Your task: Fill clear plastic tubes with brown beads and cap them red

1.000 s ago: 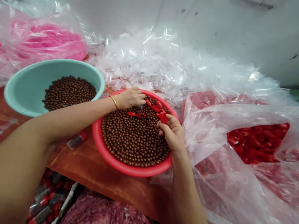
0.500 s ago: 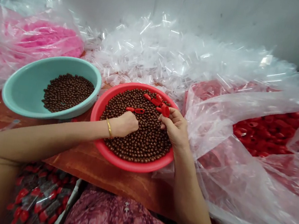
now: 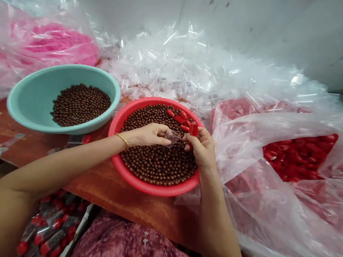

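Observation:
My left hand (image 3: 149, 136), with a gold bangle (image 3: 122, 139) on its wrist, is over a red plastic basin (image 3: 150, 188) and pinches a small clear plastic sleeve (image 3: 173, 138). That sleeve reaches toward my right hand (image 3: 200, 147), whose fingers grip a small red plastic piece (image 3: 193, 128). Several more red pieces (image 3: 178, 116) lie on the glossy brown beads (image 3: 158, 165) that fill the basin. A teal basin (image 3: 28, 102) to the left holds more brown beads (image 3: 80, 106).
Both basins stand on a reddish wooden table (image 3: 134, 208). Behind them is a heap of clear plastic sleeves (image 3: 199, 68). Bags of pink parts (image 3: 59, 42) and red parts (image 3: 295, 156) flank it. Filled packets (image 3: 49, 226) lie below the table edge.
My left hand has opened from a fist over the beads and moved toward my right hand, now with a clear sleeve. The red pieces once left of centre are out of sight.

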The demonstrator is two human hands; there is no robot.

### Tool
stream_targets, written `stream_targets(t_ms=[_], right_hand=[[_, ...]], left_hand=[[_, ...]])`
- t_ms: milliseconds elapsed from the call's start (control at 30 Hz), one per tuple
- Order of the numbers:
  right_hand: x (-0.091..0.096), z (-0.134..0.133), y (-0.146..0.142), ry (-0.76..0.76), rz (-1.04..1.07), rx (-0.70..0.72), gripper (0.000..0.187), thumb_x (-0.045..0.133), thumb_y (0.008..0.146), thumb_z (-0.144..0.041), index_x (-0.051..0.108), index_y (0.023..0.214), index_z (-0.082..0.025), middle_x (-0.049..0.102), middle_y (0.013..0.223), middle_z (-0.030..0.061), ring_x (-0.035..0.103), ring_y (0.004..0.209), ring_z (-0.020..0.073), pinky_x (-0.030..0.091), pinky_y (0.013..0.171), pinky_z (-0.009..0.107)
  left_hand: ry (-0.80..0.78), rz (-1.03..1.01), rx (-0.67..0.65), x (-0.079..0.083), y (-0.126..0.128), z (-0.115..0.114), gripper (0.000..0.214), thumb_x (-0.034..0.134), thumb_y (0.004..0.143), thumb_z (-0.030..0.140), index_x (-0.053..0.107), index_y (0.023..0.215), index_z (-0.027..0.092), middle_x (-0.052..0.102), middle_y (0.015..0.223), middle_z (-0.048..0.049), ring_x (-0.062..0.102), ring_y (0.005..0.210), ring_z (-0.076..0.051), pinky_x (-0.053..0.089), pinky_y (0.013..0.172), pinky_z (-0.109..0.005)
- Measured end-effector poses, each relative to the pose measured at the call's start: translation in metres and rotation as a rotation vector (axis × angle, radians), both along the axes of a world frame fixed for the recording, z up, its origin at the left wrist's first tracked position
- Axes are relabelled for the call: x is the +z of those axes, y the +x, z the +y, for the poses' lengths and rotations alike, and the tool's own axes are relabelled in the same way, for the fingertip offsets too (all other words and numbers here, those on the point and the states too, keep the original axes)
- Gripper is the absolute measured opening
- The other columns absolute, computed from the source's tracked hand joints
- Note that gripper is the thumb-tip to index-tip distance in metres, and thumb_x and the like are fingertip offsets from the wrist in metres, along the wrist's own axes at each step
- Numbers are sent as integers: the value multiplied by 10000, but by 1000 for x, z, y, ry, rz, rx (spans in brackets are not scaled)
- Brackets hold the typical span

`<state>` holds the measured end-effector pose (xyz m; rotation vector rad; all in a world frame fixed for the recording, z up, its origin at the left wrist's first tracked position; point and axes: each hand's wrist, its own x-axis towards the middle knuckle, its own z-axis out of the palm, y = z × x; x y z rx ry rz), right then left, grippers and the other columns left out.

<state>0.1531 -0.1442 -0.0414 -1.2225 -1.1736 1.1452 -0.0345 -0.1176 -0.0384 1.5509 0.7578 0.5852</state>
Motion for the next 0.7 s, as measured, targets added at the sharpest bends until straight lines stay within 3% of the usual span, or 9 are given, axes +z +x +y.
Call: stream_targets(t_ms=[133,333,500,700], right_hand=[[2,-1,-2,-29,-12,4,242,613,625,-298,506,821,-206,560,536,-88,469,431,62,366,402,177],[1,-1,-3,11,19,30,195,571,626,-275,534,799,-192,466,482,-103,380,386,44,307,389,179],[0,-2,-1,13,78,77,266,507,701,-436,560,778,-187,499,592,-54,420,428,63,344,396,209],[-4,-1,-2,24,10,6,323,615,691,-518,532,739,-210,513,604,-54,409,435,59,346,386,191]], left_hand=[[-221,-283,39,7,-3,-17,316,702,710,233,577,983,135,668,933,-60,624,864,-136,482,832,-316],[-107,-361,122,10,-1,-23,296,726,675,187,608,940,128,658,879,-26,610,820,-111,481,855,-304],[-60,-365,188,10,-1,-21,279,684,703,150,589,964,126,654,906,-25,612,842,-107,477,872,-296],[-38,-410,172,12,-3,-22,243,670,714,120,543,920,137,652,880,-21,619,843,-102,478,883,-300]])
